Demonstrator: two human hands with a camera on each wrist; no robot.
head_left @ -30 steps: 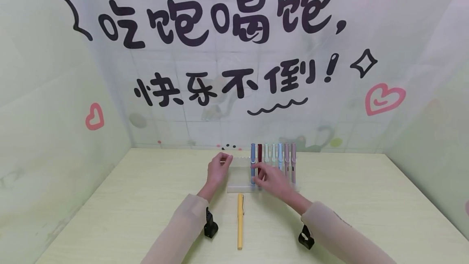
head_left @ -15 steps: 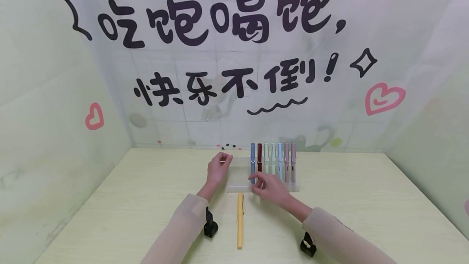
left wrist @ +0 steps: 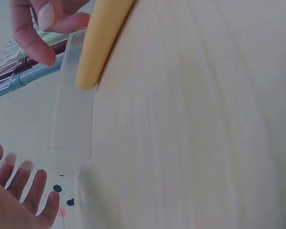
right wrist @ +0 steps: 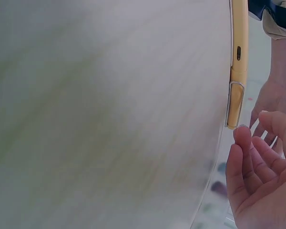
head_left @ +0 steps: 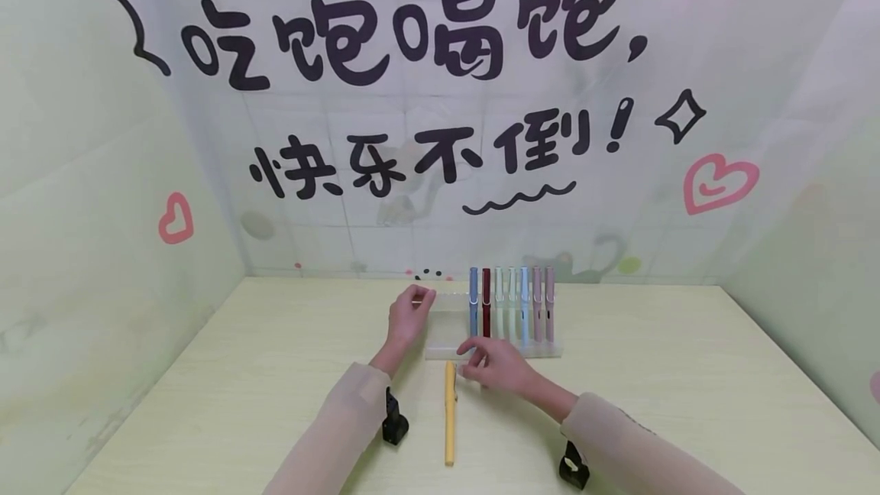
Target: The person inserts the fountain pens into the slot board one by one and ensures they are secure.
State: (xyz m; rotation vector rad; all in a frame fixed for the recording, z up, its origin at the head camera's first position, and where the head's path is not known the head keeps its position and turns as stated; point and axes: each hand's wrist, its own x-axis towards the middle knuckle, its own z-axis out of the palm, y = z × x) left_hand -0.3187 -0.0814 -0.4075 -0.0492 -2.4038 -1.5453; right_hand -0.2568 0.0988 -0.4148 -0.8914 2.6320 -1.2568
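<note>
A clear pen rack (head_left: 445,336) stands near the back of the table, with several pens leaning side by side in its right part. My left hand (head_left: 409,315) grips the rack's left edge; in the left wrist view its fingers (left wrist: 21,181) show at the transparent panel. A yellow pen (head_left: 450,418) lies on the table before the rack, cap end towards it. Beside that cap is my right hand (head_left: 502,367), fingers loosely bent, holding nothing. In the right wrist view the fingertips (right wrist: 242,136) sit close to the clip end; contact cannot be told.
The racked pens include a blue pen (head_left: 473,300), a dark red pen (head_left: 486,300), pale green ones, a light blue pen (head_left: 525,300) and mauve ones at the right end. A printed cloth backdrop (head_left: 440,243) rises behind the table (head_left: 660,388).
My right hand has come down and towards me, from the blue pen in the rack to the yellow pen's cap end. The left hand stays at the rack's edge.
</note>
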